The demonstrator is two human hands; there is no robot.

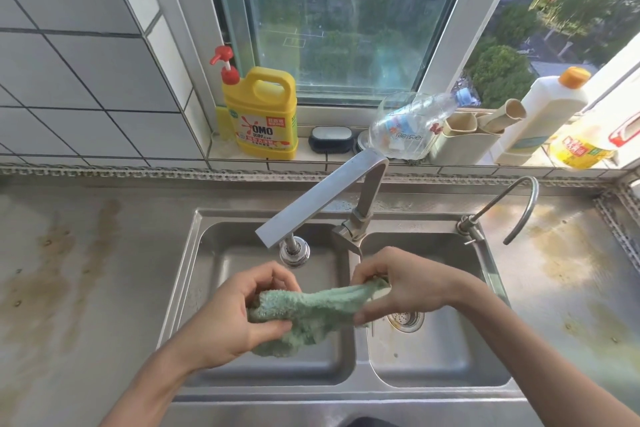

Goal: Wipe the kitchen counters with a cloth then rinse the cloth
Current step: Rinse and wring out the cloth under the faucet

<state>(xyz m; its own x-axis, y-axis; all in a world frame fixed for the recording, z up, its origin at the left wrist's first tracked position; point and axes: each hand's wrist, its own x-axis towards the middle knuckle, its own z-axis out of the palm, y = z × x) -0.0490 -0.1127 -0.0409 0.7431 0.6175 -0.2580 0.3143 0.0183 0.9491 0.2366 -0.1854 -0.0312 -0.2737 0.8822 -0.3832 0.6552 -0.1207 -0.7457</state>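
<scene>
Head view looks steeply down (perhaps close) at sink (194, 253).

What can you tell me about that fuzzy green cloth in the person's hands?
The fuzzy pale green cloth looks like soft, nubbly terry fabric. It is bunched and stretched sideways between two hands above the double steel sink. The left hand grips its crumpled thicker end, with a loose lump hanging below. The right hand pinches the narrower end. Nothing else touches it. Whether it is wet is unclear.

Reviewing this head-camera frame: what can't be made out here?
- Water flow from the faucet: no stream is discernible.
- Cloth ends: covered by the left hand and right hand.
- Left basin drain: hidden behind cloth and hands.
- Oil bottle: cut off by the right edge.
</scene>
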